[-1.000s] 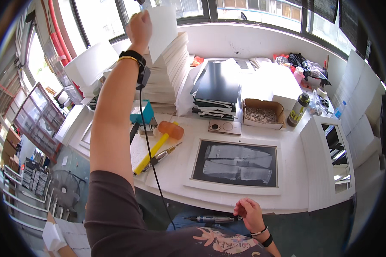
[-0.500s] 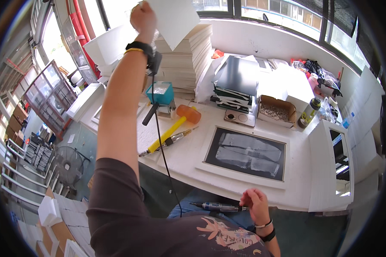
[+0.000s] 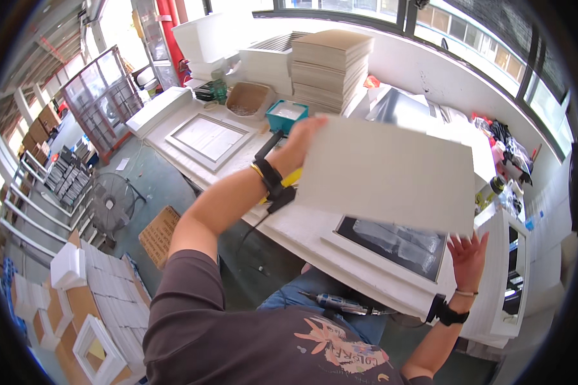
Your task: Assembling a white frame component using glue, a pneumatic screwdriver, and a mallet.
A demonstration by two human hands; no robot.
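A blank off-white rectangular board [image 3: 388, 173] hangs tilted above the table. My left hand [image 3: 305, 138] grips it by its left edge. Fingers spread, my right hand [image 3: 467, 258] is just below the board's lower right corner; whether the fingertips touch it I cannot tell. Under the board lies a white frame [image 3: 340, 244] with a dark panel [image 3: 401, 247] that bears pale, whitish patches. The board hides the frame's far part. A slim electric screwdriver [image 3: 340, 303] lies across my lap.
A tall stack of boards [image 3: 331, 70] stands at the back, with a teal box [image 3: 288, 115] before it. Another white frame [image 3: 209, 138] lies at the left of the white table [image 3: 289, 224]. Upright frames [image 3: 504, 276] stand at the right. A floor fan [image 3: 112, 202] is at far left.
My left hand has brought the board down and right from the stack, over the frame. My right hand has risen from my lap to the board's corner, its fingers now spread.
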